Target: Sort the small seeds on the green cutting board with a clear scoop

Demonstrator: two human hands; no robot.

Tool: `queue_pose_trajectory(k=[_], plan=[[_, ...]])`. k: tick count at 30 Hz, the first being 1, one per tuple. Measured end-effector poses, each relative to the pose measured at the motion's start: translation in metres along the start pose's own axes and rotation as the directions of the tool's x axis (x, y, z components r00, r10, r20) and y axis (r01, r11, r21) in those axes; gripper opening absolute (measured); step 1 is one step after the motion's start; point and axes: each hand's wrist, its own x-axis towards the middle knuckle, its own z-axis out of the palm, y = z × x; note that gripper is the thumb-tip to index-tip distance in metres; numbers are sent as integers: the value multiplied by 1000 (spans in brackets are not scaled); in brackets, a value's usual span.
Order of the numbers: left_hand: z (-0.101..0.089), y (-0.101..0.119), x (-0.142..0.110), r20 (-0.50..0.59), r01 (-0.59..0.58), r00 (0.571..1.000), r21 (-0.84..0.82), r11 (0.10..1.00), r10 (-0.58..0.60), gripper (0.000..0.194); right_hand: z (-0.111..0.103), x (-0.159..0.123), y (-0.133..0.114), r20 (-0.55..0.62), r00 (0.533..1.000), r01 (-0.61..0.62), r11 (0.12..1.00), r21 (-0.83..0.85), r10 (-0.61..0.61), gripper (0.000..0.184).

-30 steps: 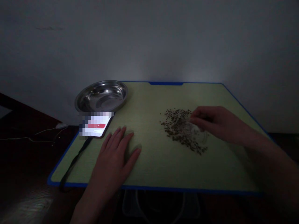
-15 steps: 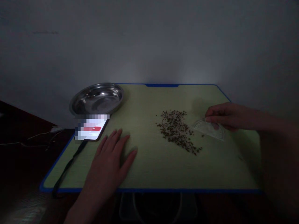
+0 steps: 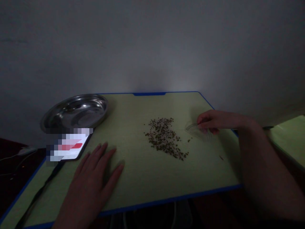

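A clear plastic protractor (image 3: pixel 194 128) is pinched between the thumb and fingers of my right hand (image 3: pixel 208 122), low over the right part of the pale green table (image 3: pixel 128 178). Left of it lies a spread of small dark and pale grains (image 3: pixel 163 138), too small to name surely. A few stray grains sit between the pile and the protractor. My left hand (image 3: pixel 92 175) rests on the tabletop at the left, fingers spread, holding nothing. Just beyond its fingertips is a lit phone (image 3: pixel 73 152), partly pixelated.
A shiny steel bowl (image 3: pixel 88 116) stands at the back left, behind the phone. A dark strap (image 3: pixel 40 190) runs from the phone to the front left edge. The grey wall (image 3: pixel 152 47) rises behind the table. A small dark sliver (image 3: pixel 221 157) lies at the right.
The view has turned right, so the table and everything on it appear further left. My right hand still grips the protractor, now tilted differently. My left hand stays flat beside the phone.
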Motion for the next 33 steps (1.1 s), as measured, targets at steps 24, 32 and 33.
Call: queue_pose_trajectory(k=[24,32,33], plan=[[2,3,2,-30,-1,1000,7,1000,1,61,86,-23,-70,111,992,58,998,16,-59,17],[4,2,1,-12,10,1000,19,1000,-10,60,71,-50,-52,-81,978,182,974,-132,-193,21],[5,2,0,-17,11,1000,16,1000,-11,60,70,-53,-49,-88,974,192,968,-162,-208,22]])
